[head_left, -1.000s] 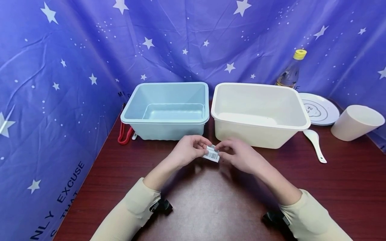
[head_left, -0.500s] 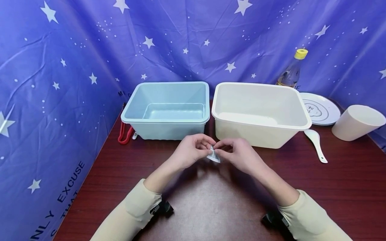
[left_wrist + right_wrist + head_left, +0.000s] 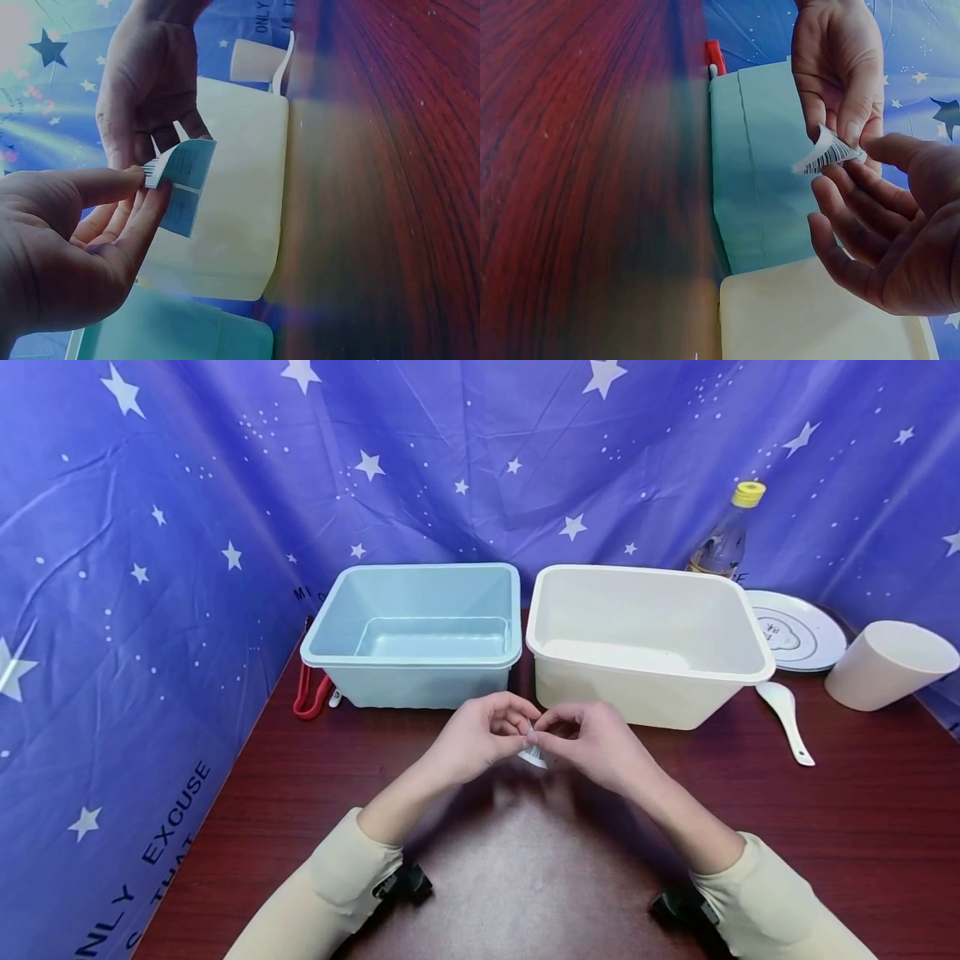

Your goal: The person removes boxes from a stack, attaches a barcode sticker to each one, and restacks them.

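Both hands, left hand [image 3: 480, 737] and right hand [image 3: 592, 743], pinch a small barcode label [image 3: 532, 752] above the desk [image 3: 525, 877], already folded but seemingly not yet pressed flat.

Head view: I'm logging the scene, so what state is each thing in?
Label: curled, pinched by both hands.
Left hand: pinching the label.
Right hand: pinching the label.
Blue tub: upright, empty.
Cream tub: upright, empty.
Bottle: upright, capped.
Cup: tilted.
Plate: flat, bare.
Spoon: lying on the table.
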A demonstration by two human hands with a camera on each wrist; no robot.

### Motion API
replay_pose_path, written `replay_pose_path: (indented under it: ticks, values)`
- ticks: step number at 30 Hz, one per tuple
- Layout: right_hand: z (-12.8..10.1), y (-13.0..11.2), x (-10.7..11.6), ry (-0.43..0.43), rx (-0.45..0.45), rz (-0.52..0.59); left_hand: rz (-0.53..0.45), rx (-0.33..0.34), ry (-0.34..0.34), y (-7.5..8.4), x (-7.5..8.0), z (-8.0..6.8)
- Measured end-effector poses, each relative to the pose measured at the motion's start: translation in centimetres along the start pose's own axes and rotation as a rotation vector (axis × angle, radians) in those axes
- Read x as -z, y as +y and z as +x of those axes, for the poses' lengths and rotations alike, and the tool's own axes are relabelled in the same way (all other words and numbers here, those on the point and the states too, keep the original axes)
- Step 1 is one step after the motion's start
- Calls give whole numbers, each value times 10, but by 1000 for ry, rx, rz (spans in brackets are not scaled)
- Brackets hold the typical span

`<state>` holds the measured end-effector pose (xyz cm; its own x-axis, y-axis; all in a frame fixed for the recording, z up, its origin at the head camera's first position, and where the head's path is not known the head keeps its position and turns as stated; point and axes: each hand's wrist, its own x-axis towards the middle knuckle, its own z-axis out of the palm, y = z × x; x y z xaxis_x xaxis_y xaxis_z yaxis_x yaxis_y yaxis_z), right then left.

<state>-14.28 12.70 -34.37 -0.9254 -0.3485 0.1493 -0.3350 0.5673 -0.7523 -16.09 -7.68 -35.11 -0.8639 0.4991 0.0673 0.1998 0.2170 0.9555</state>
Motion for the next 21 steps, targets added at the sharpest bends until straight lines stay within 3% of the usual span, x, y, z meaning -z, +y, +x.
replay_pose_path:
  ticks: [9, 21]
  values:
    - [1, 2, 4, 2, 31, -44, -18, 7, 4, 3, 1, -1]
    - [4, 7, 23, 21, -38, -26, -60, 7, 21, -2, 3, 4]
